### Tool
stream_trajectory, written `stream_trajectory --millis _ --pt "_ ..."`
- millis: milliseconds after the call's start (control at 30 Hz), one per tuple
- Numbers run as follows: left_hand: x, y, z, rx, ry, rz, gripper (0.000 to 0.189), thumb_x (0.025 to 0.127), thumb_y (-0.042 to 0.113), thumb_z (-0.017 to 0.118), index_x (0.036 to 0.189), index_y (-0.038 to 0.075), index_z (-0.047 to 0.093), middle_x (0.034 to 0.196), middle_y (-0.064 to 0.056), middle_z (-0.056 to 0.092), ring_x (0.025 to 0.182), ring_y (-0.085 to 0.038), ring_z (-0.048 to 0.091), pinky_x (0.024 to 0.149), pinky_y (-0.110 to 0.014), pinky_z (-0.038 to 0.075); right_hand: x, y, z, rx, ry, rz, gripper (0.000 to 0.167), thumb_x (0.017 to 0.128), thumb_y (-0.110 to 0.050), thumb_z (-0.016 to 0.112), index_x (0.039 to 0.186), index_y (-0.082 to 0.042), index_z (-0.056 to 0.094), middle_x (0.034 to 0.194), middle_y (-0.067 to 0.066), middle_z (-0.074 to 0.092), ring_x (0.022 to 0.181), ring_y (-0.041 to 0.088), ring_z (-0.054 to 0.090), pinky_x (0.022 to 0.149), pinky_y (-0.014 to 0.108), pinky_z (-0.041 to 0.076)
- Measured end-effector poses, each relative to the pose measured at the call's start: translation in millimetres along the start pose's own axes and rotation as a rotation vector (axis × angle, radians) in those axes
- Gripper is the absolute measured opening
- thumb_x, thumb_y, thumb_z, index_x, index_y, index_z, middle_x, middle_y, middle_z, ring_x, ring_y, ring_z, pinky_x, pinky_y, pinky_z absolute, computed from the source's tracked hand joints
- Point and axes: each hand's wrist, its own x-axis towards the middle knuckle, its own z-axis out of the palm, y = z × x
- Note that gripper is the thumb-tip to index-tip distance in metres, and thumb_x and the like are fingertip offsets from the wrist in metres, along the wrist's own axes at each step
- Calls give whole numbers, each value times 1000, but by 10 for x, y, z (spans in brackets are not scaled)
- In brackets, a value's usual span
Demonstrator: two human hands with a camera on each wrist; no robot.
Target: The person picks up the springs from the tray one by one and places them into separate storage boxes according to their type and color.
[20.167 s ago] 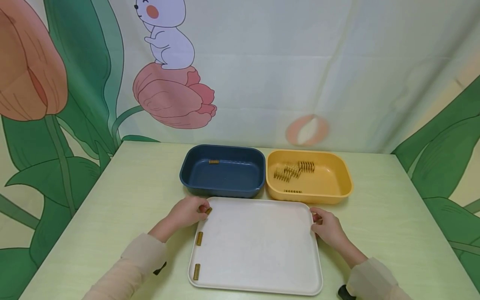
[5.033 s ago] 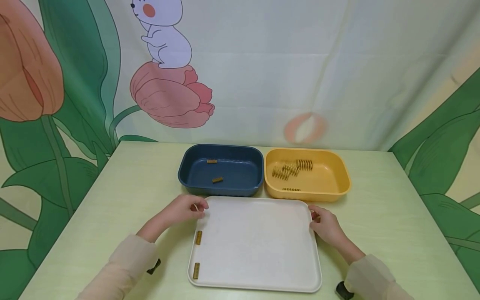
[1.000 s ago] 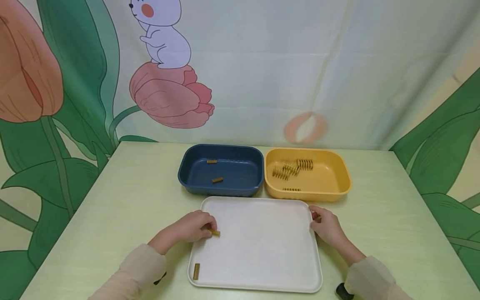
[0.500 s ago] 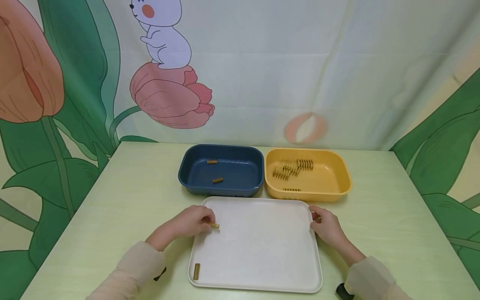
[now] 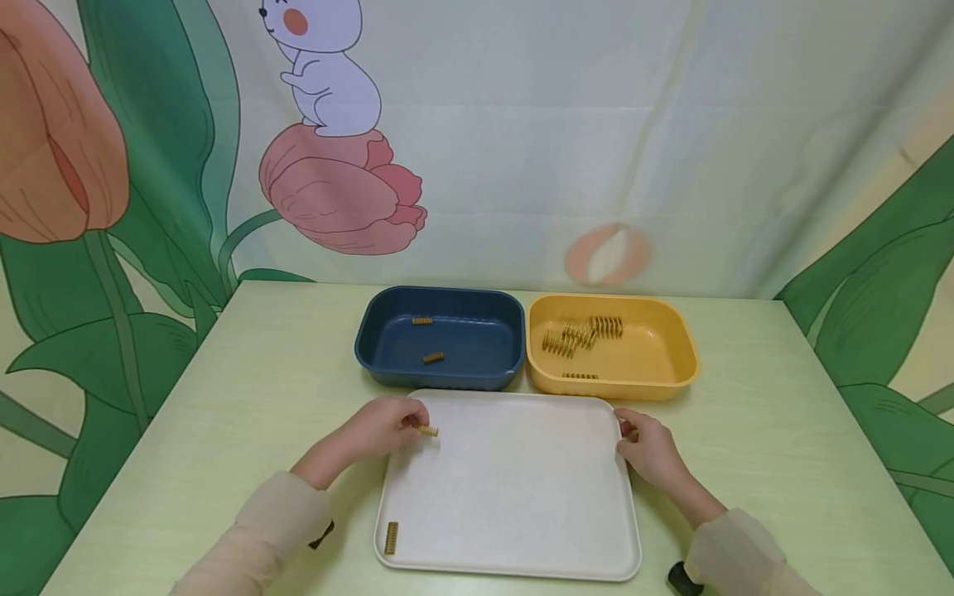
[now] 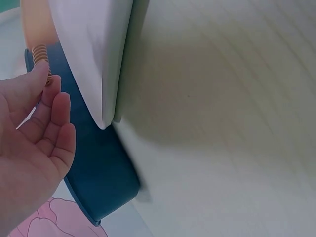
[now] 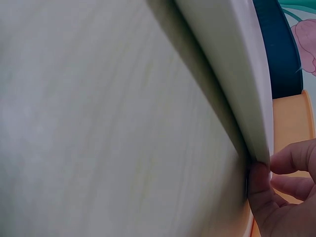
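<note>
Between thumb and fingertips, my left hand (image 5: 382, 426) pinches a small brass-coloured coil spring (image 5: 426, 430). It is over the far left corner of the white tray (image 5: 514, 488); the left wrist view shows the spring (image 6: 40, 53) sticking up past the thumb. My right hand (image 5: 650, 447) grips the tray's right edge near the far corner, with thumb and finger on either side of the rim in the right wrist view. Another spring (image 5: 391, 538) lies in the tray's near left corner.
Behind the tray stand a dark blue bin (image 5: 440, 377) with two small springs (image 5: 422, 320) inside and a yellow bin (image 5: 656, 356) with several larger springs (image 5: 607, 327). They sit side by side on the pale green table (image 5: 283, 356). A printed curtain (image 5: 507, 165) hangs behind.
About five seconds ago the pinched spring lay along the tray's left edge. Over the last second my left hand has carried it away from me, toward the blue bin. My right hand stays put.
</note>
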Motion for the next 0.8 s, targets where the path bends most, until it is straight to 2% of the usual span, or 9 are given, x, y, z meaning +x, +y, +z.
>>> stream_trajectory --millis 267,567,800 --pt "37 12 -12 7 69 10 9 76 5 64 85 8 62 80 -1 61 73 -11 51 69 -27 45 -2 -7 -2 0 -1 0 49 69 7 51 118 9 49 87 14 54 72 18 51 55 22 42" --pt "74 25 -33 -40 123 -41 11 77 6 64 87 10 63 84 0 61 78 -13 53 73 -28 45 4 -7 3 -2 1 10 49 69 7 51 118 8 49 88 14 54 72 18 51 56 22 42" --pt "87 29 -68 -43 162 -27 11 77 7 64 88 9 63 86 -1 62 81 -17 55 74 -30 45 3 -9 7 -8 2 11 49 70 7 51 119 8 49 88 14 54 73 18 51 56 23 42"
